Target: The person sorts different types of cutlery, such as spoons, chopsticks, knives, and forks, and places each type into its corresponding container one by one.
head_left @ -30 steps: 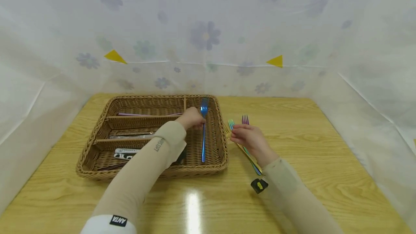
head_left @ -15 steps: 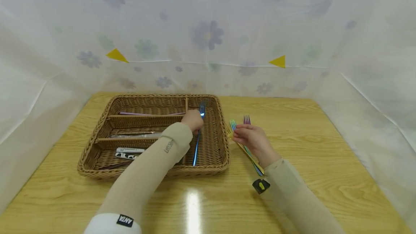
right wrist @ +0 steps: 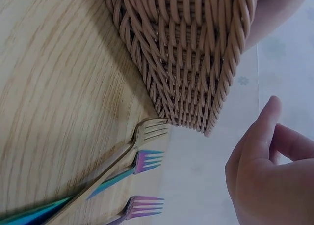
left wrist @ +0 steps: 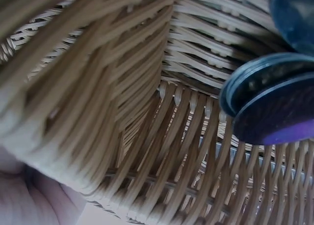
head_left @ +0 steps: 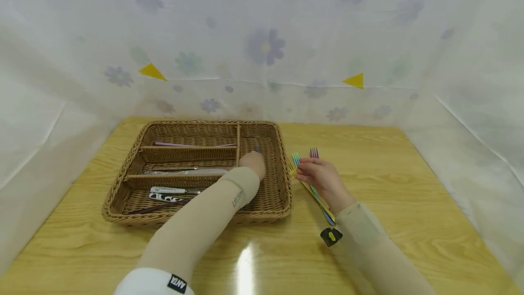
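Observation:
My left hand [head_left: 252, 164] reaches down into the right compartment of the wicker basket [head_left: 262, 216]. It holds a blue fork [head_left: 258, 148], whose tines show faintly just beyond the hand; the fingertips and fork handle are hidden. Several shiny dark oval ends [left wrist: 274, 107] fill the right of the left wrist view. On the table right of the basket lie a gold fork [right wrist: 148, 130], a rainbow-coloured fork [right wrist: 142, 162] and a purple fork [right wrist: 140, 206]. Above them hovers my right hand [head_left: 323, 181], fingers loosely bent and holding nothing.
Left compartments hold a long purple utensil [head_left: 176, 144], a plastic-wrapped piece [head_left: 204, 171], white-handled utensils [head_left: 168, 190] and a dark slim handle [head_left: 153, 208]. A small black block [head_left: 330, 236] sits by the right wrist. White flowered sheeting [head_left: 262, 58] encloses the wooden table [head_left: 389, 185].
My left hand has come nearer with the blue fork, which swung handle-left and is now mostly hidden behind the hand. The right hand and the three forks stay as they were.

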### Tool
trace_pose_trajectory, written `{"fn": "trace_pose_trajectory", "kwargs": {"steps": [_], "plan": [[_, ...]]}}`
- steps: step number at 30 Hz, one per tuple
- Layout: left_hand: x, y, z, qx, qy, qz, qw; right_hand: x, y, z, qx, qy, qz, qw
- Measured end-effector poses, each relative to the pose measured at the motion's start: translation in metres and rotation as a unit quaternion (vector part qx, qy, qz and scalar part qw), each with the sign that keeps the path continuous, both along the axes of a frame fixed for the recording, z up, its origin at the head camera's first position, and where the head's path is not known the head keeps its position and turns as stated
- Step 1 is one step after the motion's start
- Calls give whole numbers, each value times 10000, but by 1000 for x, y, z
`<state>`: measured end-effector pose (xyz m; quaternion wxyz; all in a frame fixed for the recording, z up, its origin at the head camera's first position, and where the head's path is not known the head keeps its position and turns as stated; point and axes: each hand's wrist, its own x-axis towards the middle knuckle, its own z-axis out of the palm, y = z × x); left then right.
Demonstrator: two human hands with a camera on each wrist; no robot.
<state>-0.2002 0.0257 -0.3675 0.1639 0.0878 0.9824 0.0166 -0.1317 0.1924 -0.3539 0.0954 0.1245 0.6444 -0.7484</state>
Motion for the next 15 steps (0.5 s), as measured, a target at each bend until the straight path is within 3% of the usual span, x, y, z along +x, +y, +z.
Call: {"fn": "trace_pose_trajectory", "kwargs": {"steps": [5, 9, 12, 15], "plan": [[1, 0, 2, -223, 87, -24, 9997, -2, 10, -2, 381, 65, 27, 9992], [2, 0, 5, -339, 171, -225, 9990, -2, 21, -8, 1510, 89, 193, 9883], [3, -3, 15, -61, 371, -507, 9980, -1, 27, -14, 2762, 109, 619, 9590], [5, -8, 34, 674, 424, -681, 9945, 3, 33, -21, 3941, 183, 1223, 9107]]}}
